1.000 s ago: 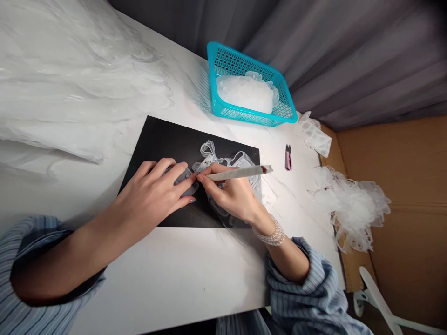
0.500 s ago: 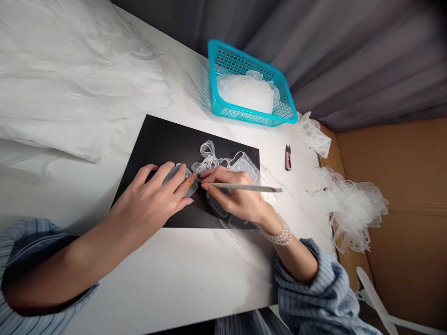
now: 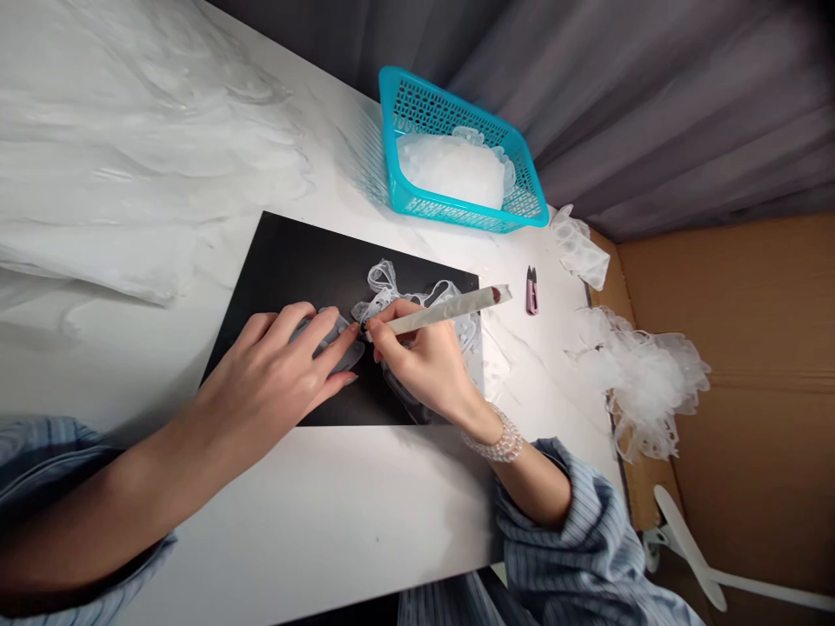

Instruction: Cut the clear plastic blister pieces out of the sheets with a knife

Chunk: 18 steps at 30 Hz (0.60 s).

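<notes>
Right hand (image 3: 427, 361) pinching a slim flat pale stick (image 3: 444, 310) between thumb and fingertips, left hand (image 3: 277, 369) spread, pressing white scalloped lace trim (image 3: 384, 291), on a smooth black rectangular board (image 3: 293, 261)

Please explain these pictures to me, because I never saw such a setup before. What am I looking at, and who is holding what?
All three pictures come from one camera worn on a person's head, looking down at their two bare hands. No machine is involved. The left hand presses on white lace trim, which lies on a black board on a white marble-patterned table. The right hand holds a slim pen-like stick, its tip near the lace. Nearby are a turquoise plastic basket holding a bundle of lace, pink-handled thread snips, and another lace pile.
</notes>
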Available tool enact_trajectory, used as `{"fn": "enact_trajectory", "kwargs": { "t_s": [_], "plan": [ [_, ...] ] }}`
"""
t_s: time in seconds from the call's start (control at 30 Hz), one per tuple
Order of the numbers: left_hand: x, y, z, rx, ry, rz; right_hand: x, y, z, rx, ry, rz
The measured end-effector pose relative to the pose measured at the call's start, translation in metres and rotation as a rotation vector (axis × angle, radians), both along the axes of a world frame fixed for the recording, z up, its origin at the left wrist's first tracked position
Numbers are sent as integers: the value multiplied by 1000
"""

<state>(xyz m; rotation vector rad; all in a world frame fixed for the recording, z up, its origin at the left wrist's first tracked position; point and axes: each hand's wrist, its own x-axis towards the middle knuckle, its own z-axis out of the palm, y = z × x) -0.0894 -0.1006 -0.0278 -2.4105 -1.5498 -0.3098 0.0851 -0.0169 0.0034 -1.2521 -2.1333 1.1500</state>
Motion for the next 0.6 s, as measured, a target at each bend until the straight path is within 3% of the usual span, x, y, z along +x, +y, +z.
{"fn": "enact_trajectory", "kwargs": {
  "t_s": [0.3, 0.6],
  "plan": [
    [2, -4, -4, 1, 30, 6, -8, -2, 4, 64, -155, -9],
    [4, -7, 1, -34, 49, 33, -6, -3, -1, 95, -47, -29]
  ]
}}
